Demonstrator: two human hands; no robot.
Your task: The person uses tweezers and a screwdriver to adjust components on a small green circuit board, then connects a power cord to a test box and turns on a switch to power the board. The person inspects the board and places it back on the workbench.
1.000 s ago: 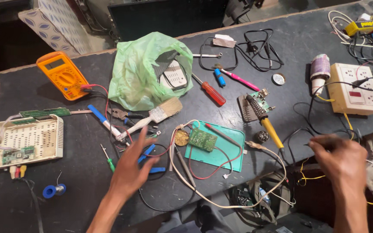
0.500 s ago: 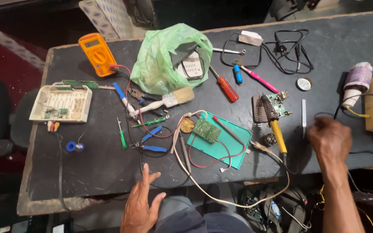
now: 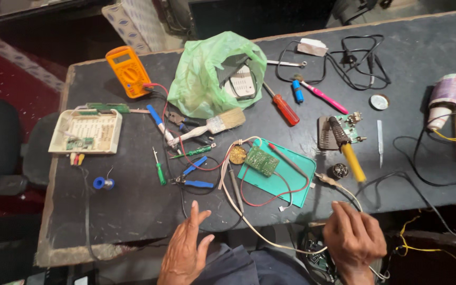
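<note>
Dark cluttered workbench (image 3: 423, 68): left hand (image 3: 186, 250) hovers spread and empty, right hand (image 3: 353, 238) curls around a cream cable (image 3: 249, 221).

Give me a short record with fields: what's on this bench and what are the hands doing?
surface: dark table, cluttered with tools and wires
left hand: open, fingers spread, at the near edge, holding nothing
right hand: closed around thin wires at the near edge
centre: circuit board on a green mat
nearby: pliers, brush, soldering iron
far side: multimeter, green bag
</note>
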